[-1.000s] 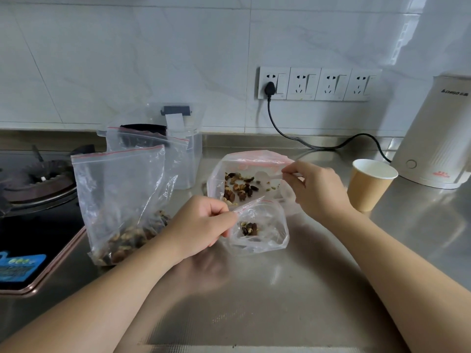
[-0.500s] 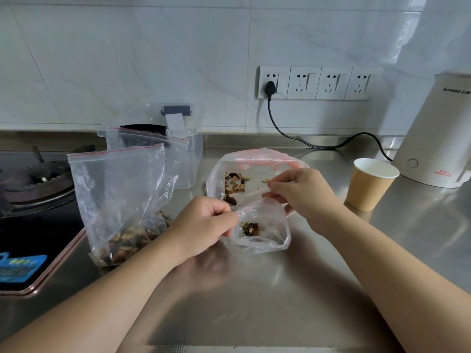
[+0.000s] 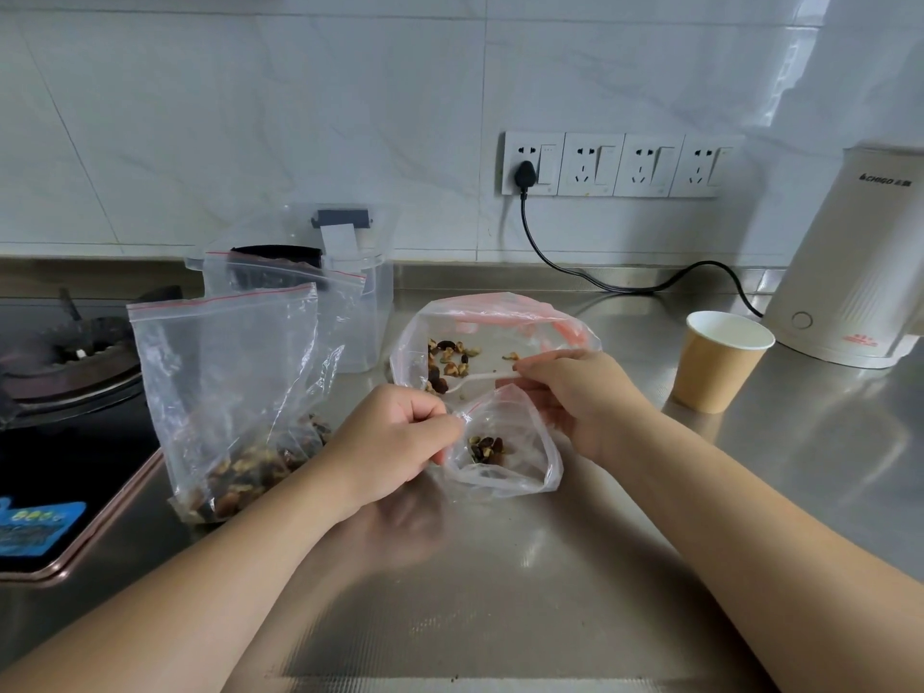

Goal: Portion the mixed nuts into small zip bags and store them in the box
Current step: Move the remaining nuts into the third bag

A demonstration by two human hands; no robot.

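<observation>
Small bag [image 3: 502, 442] open between both hands, few nuts [image 3: 486, 448] inside
Left hand [image 3: 395, 442] pinches its rim; right hand [image 3: 575, 397] grips white spoon [image 3: 477, 380] reaching into big bag [image 3: 492, 342] just behind

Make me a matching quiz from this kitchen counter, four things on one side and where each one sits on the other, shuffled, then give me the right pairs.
Things:
1. paper cup
2. clear box
3. black plug
4. small bag

Places:
A. in the leftmost wall socket
B. held open between the two hands
C. beside the white kettle, on the counter's right
D. at the back, behind the standing zip bags

Pairs: 1-C, 2-D, 3-A, 4-B
</observation>
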